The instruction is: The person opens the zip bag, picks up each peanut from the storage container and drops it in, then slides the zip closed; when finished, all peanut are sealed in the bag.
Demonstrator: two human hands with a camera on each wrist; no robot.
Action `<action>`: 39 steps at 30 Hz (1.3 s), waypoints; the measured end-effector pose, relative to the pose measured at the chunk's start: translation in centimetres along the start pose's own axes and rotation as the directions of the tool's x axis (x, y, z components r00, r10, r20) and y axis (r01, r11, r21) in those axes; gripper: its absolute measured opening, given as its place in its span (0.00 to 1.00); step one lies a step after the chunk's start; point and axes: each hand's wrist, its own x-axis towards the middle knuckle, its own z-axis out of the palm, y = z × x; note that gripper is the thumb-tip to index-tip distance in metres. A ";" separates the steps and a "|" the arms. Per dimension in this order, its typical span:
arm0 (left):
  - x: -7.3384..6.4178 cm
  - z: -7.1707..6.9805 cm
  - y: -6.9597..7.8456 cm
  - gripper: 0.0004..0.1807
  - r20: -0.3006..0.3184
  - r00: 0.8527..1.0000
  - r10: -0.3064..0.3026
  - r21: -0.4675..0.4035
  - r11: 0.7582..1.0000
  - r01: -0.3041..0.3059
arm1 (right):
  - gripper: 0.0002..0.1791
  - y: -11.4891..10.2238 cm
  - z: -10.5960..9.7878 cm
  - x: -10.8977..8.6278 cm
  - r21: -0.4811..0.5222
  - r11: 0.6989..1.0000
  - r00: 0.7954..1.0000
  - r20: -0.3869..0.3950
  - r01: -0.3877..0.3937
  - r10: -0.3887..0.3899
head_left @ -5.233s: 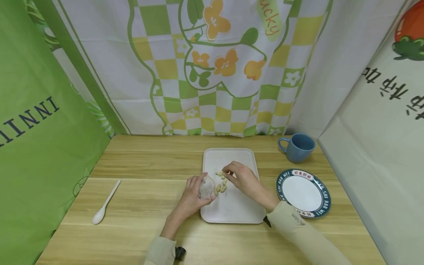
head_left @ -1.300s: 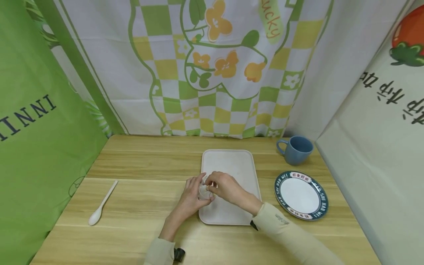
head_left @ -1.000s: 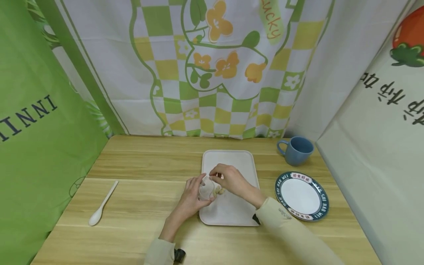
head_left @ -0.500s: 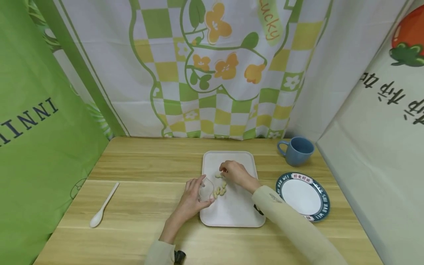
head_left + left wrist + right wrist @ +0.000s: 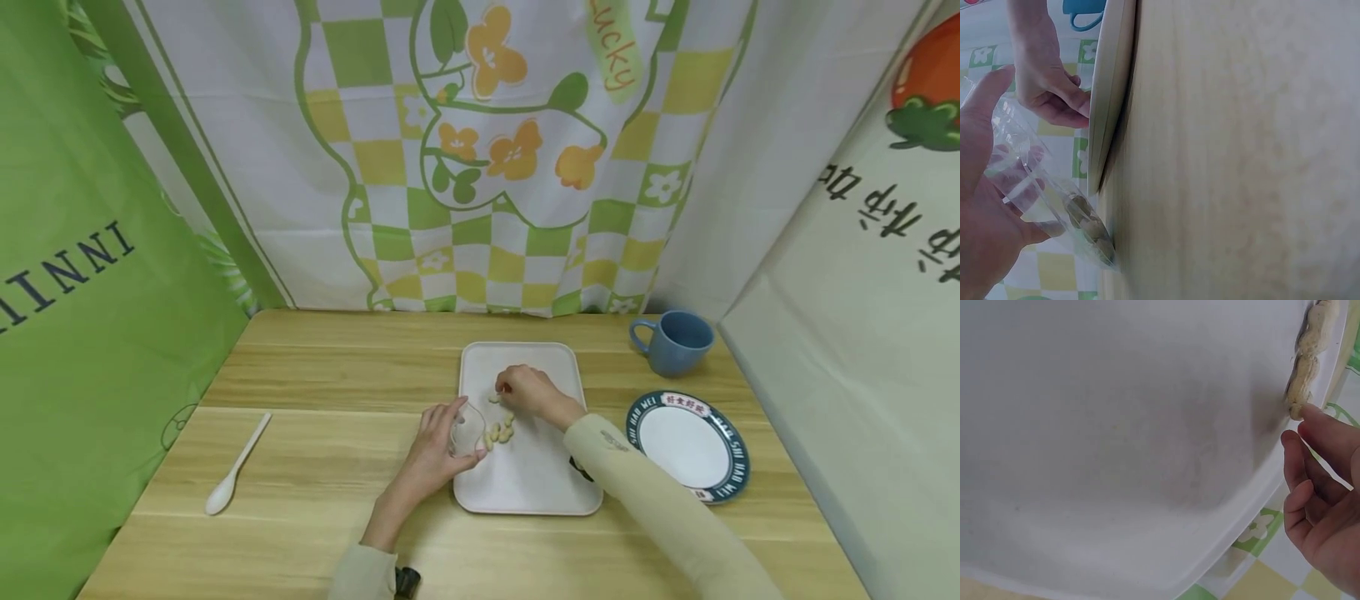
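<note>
My left hand (image 5: pixel 435 442) grips a clear plastic cup (image 5: pixel 467 427) by the tray's left side. Several peanuts (image 5: pixel 1090 226) lie at the cup's lower end in the left wrist view. Just right of the cup, several more unshelled peanuts (image 5: pixel 501 432) lie on the white tray (image 5: pixel 536 479). Farther back on it, my right hand (image 5: pixel 531 390) reaches down with bent fingers. In the right wrist view one fingertip touches the end of a peanut (image 5: pixel 1302 378); a small gap separates it from the fingertip below.
A white spoon (image 5: pixel 238 464) lies on the wooden table (image 5: pixel 330 467) at the left. To the tray's right are a green-rimmed plate (image 5: pixel 682 446), partly behind the right sleeve (image 5: pixel 652 492), and a blue mug (image 5: pixel 678 343). Curtains stand around the table's back and sides.
The right hand was over the cup 1.3 seconds ago, then moved back and right to the peanuts on the tray, where it stays. The left hand keeps the cup in place.
</note>
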 end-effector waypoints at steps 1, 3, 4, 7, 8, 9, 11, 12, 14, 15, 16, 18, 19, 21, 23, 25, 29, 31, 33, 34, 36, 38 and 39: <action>0.0 0.0 0.0 0.44 0.004 1.000 -0.006 -0.002 1.000 0.006 | 0.04 0.1 0.1 0.0 0.001 1.000 1.000 0.003 -0.001 0.001; 0.0 -0.1 0.1 0.44 0.009 1.000 -0.011 -0.006 1.000 0.011 | 0.03 0.2 0.3 0.1 0.004 1.000 1.000 0.011 -0.008 0.008; 0.0 -0.1 0.1 0.44 0.008 1.000 -0.012 -0.005 1.000 0.012 | 0.03 0.2 0.4 0.2 0.006 1.000 1.000 0.013 -0.011 0.011; 0.0 -0.2 0.1 0.44 0.013 1.000 -0.016 0.003 1.000 0.016 | 0.03 0.4 0.6 0.3 0.006 1.000 1.000 0.009 -0.007 0.007; 0.0 -0.2 0.1 0.44 0.011 1.000 -0.013 0.006 1.000 0.013 | 0.02 0.4 0.7 0.4 0.005 1.000 1.000 0.007 -0.006 0.006; 0.0 -0.2 0.0 0.45 0.010 1.000 -0.012 0.009 1.000 0.012 | 0.02 0.4 0.7 0.4 0.007 1.000 1.000 0.004 -0.004 0.004; 0.0 -0.1 0.0 0.45 0.018 1.000 -0.017 0.006 1.000 0.017 | 0.02 0.4 0.7 0.3 0.023 1.000 1.000 0.003 -0.007 0.007; 0.0 -0.1 0.0 0.45 0.021 1.000 -0.017 0.006 1.000 0.017 | 0.02 0.5 0.8 0.2 0.030 0.999 1.000 0.003 -0.010 0.010; 0.0 -0.1 0.0 0.45 0.023 0.999 -0.023 0.001 1.000 0.023 | 0.02 0.5 0.7 0.1 0.050 0.999 1.000 0.000 -0.017 0.017; 0.1 -0.1 0.0 0.45 0.025 0.999 -0.024 0.001 1.000 0.024 | 0.02 0.6 0.7 0.1 0.058 0.998 1.000 -0.003 -0.020 0.021; 0.1 -0.1 0.0 0.45 0.025 0.999 -0.026 0.000 1.000 0.026 | 0.03 0.5 0.7 0.0 0.067 0.998 1.000 -0.005 -0.023 0.023; 0.1 -0.2 0.0 0.45 0.025 0.999 -0.028 0.005 1.000 0.027 | 0.03 0.5 0.5 -0.2 0.077 0.997 1.000 -0.014 -0.019 0.020; 0.1 -0.2 0.0 0.45 0.025 0.999 -0.029 0.005 1.000 0.029 | 0.04 0.4 0.5 -0.3 0.084 0.996 1.000 -0.019 -0.014 0.016; 0.1 -0.2 0.0 0.45 0.027 0.999 -0.033 0.004 0.999 0.033 | 0.04 0.2 0.3 -0.5 0.098 0.995 1.000 -0.029 0.001 0.002; 0.1 -0.2 -0.1 0.45 0.031 0.999 -0.037 -0.002 0.999 0.037 | 0.05 0.0 0.1 -0.8 0.105 0.994 0.999 -0.041 0.017 -0.012; 0.2 -0.2 -0.1 0.45 0.037 0.998 -0.044 -0.012 0.999 0.044 | 0.05 -0.2 -0.1 -1.0 0.114 0.993 0.998 -0.057 0.034 -0.028; 0.2 -0.2 0.0 0.45 0.040 0.998 -0.044 -0.022 0.999 0.045 | 0.07 -0.7 -0.5 -1.3 0.123 0.989 0.991 -0.114 0.087 -0.073; 0.3 -0.1 0.0 0.45 0.035 0.999 -0.038 -0.012 0.999 0.038 | 0.07 -1.0 -0.9 -1.4 0.126 0.986 0.984 -0.149 0.112 -0.092; 0.3 -0.1 0.0 0.45 0.028 0.999 -0.030 -0.002 1.000 0.030 | 0.07 -1.4 -1.4 -1.4 0.125 0.984 0.978 -0.184 0.126 -0.102; 0.4 -0.1 0.0 0.45 0.023 0.999 -0.026 0.002 1.000 0.026 | 0.07 -1.6 -1.7 -1.5 0.125 0.983 0.974 -0.199 0.132 -0.105; 0.4 -0.1 0.0 0.45 0.017 1.000 -0.019 0.002 1.000 0.019 | 0.07 -2.2 -2.4 -1.8 0.123 0.982 0.969 -0.220 0.140 -0.110; 0.4 -0.1 -0.1 0.45 0.010 1.000 -0.013 -0.006 1.000 0.013 | 0.07 -2.9 -3.1 -2.3 0.111 0.981 0.963 -0.236 0.158 -0.128; 0.4 -0.1 -0.1 0.45 0.008 1.000 -0.010 -0.011 1.000 0.010 | 0.07 -3.2 -3.4 -2.6 0.104 0.980 0.961 -0.239 0.170 -0.141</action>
